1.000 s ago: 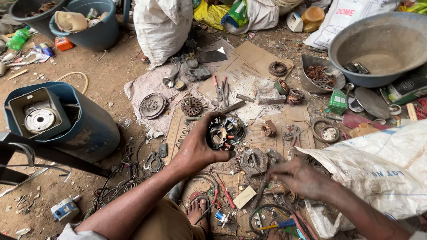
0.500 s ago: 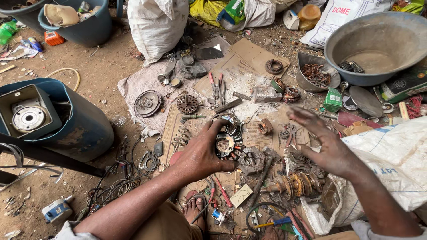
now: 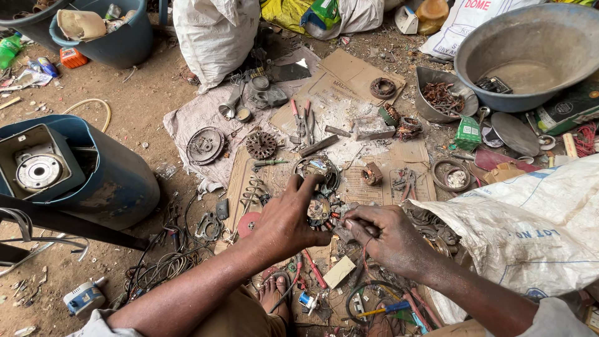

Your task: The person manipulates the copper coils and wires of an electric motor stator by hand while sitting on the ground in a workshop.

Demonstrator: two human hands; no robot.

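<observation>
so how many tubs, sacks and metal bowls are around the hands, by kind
Blue tubs: 2, one top left, one on its side
White sacks: 3, top, right, top right
Metal bowls: 2, big, small
Total: 7

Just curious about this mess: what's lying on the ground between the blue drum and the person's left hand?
In the head view, a tangle of wires, a small metal bracket and a red disc lie there.
</observation>
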